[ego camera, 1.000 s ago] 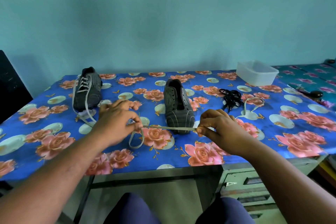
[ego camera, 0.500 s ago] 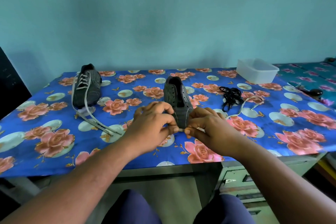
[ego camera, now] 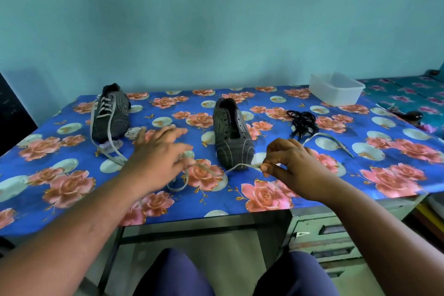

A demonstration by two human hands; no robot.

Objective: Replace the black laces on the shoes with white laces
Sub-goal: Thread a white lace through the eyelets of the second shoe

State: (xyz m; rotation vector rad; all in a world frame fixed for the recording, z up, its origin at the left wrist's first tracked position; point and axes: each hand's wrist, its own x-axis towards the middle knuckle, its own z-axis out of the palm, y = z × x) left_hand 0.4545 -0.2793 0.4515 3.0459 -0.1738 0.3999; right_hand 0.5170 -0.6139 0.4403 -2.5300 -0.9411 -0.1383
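Two dark striped shoes stand on the flowered table [ego camera: 396, 175]. The left shoe [ego camera: 113, 118] carries a white lace whose ends trail toward me. The middle shoe [ego camera: 231, 134] has bare eyelets. A loose white lace [ego camera: 204, 169] lies in front of it. My right hand [ego camera: 293, 166] pinches this lace near the shoe's toe, and its far end trails off to the right. My left hand [ego camera: 158, 154] hovers over the lace's looped part with fingers spread; its thumb is near the lace. A bundle of black laces [ego camera: 302, 122] lies right of the middle shoe.
A white plastic tub [ego camera: 336, 89] stands at the table's back right corner. A dark round object [ego camera: 414, 116] lies at the right edge. Metal drawers [ego camera: 331, 235] sit under the table's right side, and my knees are below its front edge.
My hands were pinching the lace together in front of the middle shoe. The left hand has since let go, opened and swung left; the right hand still pinches the lace.
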